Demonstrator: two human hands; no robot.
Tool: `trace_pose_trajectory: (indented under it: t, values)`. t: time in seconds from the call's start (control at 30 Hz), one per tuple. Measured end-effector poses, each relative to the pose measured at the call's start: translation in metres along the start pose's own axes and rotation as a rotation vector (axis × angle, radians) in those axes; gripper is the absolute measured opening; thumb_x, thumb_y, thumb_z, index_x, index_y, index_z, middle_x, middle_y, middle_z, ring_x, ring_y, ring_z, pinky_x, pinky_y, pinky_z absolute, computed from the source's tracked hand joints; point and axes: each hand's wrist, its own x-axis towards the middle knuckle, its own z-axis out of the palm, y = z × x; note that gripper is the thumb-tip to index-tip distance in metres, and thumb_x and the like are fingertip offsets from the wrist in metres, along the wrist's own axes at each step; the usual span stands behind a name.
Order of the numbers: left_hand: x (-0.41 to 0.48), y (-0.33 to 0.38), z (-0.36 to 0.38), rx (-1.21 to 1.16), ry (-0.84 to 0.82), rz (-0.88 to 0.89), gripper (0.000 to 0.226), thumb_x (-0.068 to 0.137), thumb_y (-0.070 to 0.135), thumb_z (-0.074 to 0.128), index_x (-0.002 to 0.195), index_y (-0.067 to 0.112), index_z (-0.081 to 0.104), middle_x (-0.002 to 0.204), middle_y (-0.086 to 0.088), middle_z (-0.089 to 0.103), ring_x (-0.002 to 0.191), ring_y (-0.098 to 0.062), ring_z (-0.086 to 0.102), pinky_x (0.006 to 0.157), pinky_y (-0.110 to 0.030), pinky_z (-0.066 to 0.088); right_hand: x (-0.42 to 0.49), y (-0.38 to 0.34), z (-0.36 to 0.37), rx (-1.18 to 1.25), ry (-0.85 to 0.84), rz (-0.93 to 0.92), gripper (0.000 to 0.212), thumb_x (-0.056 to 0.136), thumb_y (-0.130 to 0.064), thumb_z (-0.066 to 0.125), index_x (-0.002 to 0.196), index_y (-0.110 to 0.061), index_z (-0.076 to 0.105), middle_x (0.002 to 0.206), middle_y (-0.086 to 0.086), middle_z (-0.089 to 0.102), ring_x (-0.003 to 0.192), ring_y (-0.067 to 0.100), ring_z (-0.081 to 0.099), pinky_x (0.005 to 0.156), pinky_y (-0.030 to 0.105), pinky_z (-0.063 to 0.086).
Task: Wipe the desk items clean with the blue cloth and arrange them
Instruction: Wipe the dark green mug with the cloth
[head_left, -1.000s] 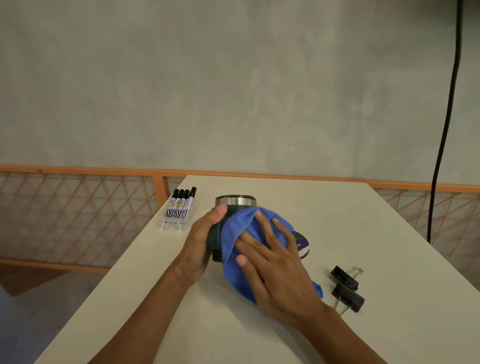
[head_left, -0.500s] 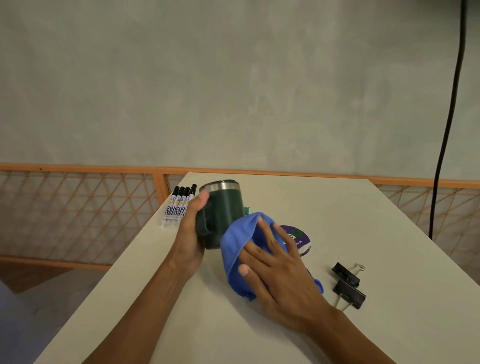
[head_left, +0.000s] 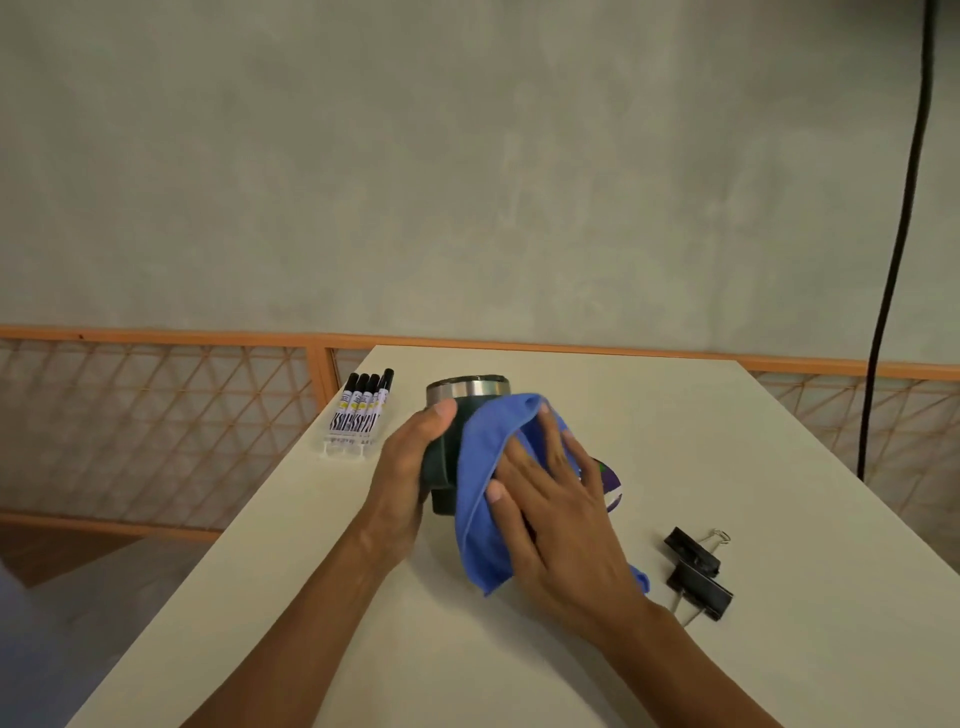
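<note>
Left hand (head_left: 410, 467) grips mug (head_left: 467, 391); right hand (head_left: 556, 512), fingers straight, presses cloth (head_left: 480, 467). Best: rotate mug, firm pressure.

On the pale flat counter (head_left: 727, 441) the dark green steel-rimmed mug (head_left: 441, 467) is upright mid-width, the left hand (head_left: 405, 478) round its left side, the right hand (head_left: 550, 509) pressing the blue cloth (head_left: 485, 467) against its right. The clear pack of black-capped markers (head_left: 358, 415) lies behind-left by the edge; the round purple coaster (head_left: 609, 486) lies just right, the two black binder clips (head_left: 698, 574) nearer and further right.
</note>
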Motion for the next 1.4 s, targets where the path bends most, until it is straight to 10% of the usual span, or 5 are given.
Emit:
trace_pose_trajectory:
  t: [0.37, 0.6, 0.77, 1.13, 1.4]
  values:
    - [0.005, -0.002, 0.003, -0.033, 0.162, -0.061, 0.087, 0.068, 0.081, 0.074, 0.131, 0.021, 0.071, 0.119, -0.006, 0.081, 0.112, -0.026, 0.078, 0.102, -0.050, 0.060, -0.002, 0.003, 0.022, 0.086, 0.329, -0.070, 0.021, 0.110, -0.031, 0.058, 0.108, -0.024, 0.077, 0.125, -0.016, 0.075, 0.158, 0.021, 0.039, 0.118, 0.046, 0.039]
    - [0.007, -0.011, 0.009, 0.056, 0.133, -0.041, 0.092, 0.067, 0.084, 0.074, 0.126, 0.013, 0.073, 0.112, -0.008, 0.082, 0.105, -0.025, 0.080, 0.088, -0.038, 0.061, 0.001, -0.014, 0.013, 0.349, 0.441, 0.178, 0.022, 0.085, -0.018, 0.091, 0.098, -0.031, 0.079, 0.113, -0.050, 0.062, 0.124, -0.025, 0.048, 0.116, 0.045, 0.036]
    - [0.007, -0.013, 0.011, 0.086, 0.152, -0.025, 0.092, 0.069, 0.083, 0.078, 0.130, 0.015, 0.070, 0.117, -0.005, 0.081, 0.103, -0.021, 0.080, 0.082, -0.034, 0.063, 0.002, -0.011, 0.009, 0.458, 0.256, 0.389, 0.026, 0.081, -0.066, 0.072, 0.106, -0.063, 0.066, 0.134, -0.034, 0.046, 0.136, 0.014, 0.047, 0.112, 0.050, 0.044]
    - [0.009, -0.005, 0.004, 0.039, 0.068, -0.032, 0.093, 0.082, 0.098, 0.041, 0.131, 0.027, 0.075, 0.126, -0.002, 0.078, 0.123, -0.023, 0.072, 0.103, -0.047, 0.060, 0.003, 0.007, -0.005, 0.579, 0.176, 0.382, 0.047, 0.094, -0.016, 0.081, 0.104, -0.059, 0.065, 0.121, -0.034, 0.047, 0.124, 0.001, 0.051, 0.102, 0.018, 0.043]
    - [0.016, -0.001, -0.023, 0.129, 0.010, -0.003, 0.046, 0.097, 0.066, 0.061, 0.110, 0.027, 0.080, 0.114, -0.010, 0.077, 0.120, -0.026, 0.071, 0.094, -0.050, 0.063, 0.000, 0.018, -0.006, 0.734, 0.108, 0.429, 0.043, 0.101, -0.011, 0.072, 0.103, -0.053, 0.067, 0.126, -0.012, 0.059, 0.123, 0.012, 0.061, 0.110, 0.045, 0.053]
